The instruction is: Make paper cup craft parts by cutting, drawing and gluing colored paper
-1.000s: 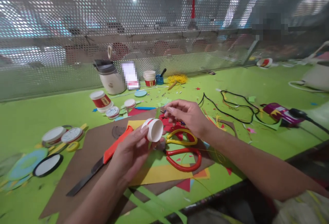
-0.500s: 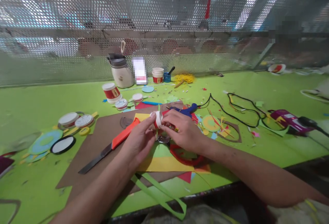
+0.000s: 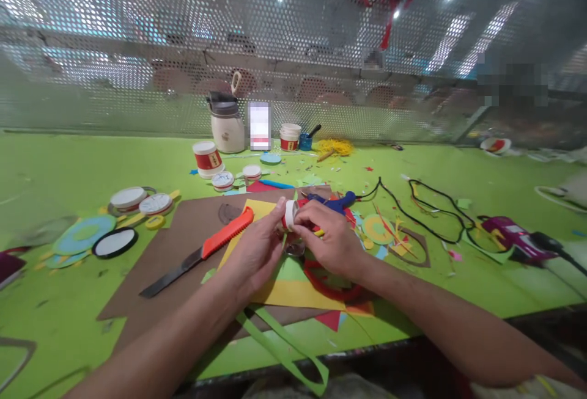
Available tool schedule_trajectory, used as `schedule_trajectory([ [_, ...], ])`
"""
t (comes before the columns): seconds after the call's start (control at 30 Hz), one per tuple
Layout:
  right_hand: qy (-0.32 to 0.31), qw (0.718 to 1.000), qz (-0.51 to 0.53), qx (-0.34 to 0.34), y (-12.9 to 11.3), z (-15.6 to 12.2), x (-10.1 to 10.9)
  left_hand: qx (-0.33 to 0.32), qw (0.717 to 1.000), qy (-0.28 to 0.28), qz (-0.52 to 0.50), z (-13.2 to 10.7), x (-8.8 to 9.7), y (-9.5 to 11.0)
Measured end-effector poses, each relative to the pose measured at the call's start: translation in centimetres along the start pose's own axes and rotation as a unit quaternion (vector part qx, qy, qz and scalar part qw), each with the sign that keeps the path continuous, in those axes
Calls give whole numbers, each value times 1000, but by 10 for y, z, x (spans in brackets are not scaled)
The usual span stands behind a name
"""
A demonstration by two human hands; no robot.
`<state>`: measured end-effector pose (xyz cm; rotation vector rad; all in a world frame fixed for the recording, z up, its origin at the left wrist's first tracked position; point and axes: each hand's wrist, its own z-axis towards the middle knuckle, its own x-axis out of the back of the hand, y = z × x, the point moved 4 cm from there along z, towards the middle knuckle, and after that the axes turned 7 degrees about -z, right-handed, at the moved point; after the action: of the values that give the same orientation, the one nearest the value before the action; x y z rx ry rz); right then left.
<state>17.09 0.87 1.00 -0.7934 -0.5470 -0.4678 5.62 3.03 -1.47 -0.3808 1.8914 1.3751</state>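
Observation:
My left hand [image 3: 259, 246] grips a small white, red-banded paper cup [image 3: 290, 213], held on its side above the paper. Against its white end, my right hand [image 3: 332, 235] is closed, fingertips pressed together at the edge. A thin yellow piece [image 3: 318, 233] shows by the right fingers; whether they grip it I cannot tell. Beneath the hands lie yellow paper [image 3: 293, 295] and the red handle of what looks like scissors [image 3: 328, 289]. To the left, an orange-handled utility knife [image 3: 228, 231] rests on brown cardboard [image 3: 160, 252]. A blue glue gun [image 3: 339, 202] lies just beyond my right hand.
A black cord [image 3: 385, 203] runs right to a purple power strip [image 3: 516, 240]. Behind stand a jug [image 3: 228, 130], a red-and-white tub [image 3: 207, 159] and stacked cups [image 3: 290, 136]. Paper rings [image 3: 85, 234] and round lids [image 3: 128, 197] lie left. A green strip [image 3: 293, 350] overhangs the front edge.
The camera view has shifted slightly, so the bench appears further right. Both hands keep the cup between them; it is turned a little, and the yellow piece by the right fingers shows more.

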Motion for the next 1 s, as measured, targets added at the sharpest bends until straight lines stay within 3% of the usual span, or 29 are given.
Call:
schedule_trajectory([
  [0.3, -2, 999, -5, -41, -1, 0, -1, -5, 1000, -9, 6, -2, -1, -2],
  [0.67, -15, 985, 100, -140, 8, 1, -5, 11, 1000, 5, 23, 0, 0, -6],
  [0.87, -12, 989, 88, -120, 5, 2, -6, 26, 999, 28, 21, 0, 5, -8],
  [1.0, 15, 998, 44, -52, -3, 2, -1, 26, 999, -6, 25, -1, 4, -4],
])
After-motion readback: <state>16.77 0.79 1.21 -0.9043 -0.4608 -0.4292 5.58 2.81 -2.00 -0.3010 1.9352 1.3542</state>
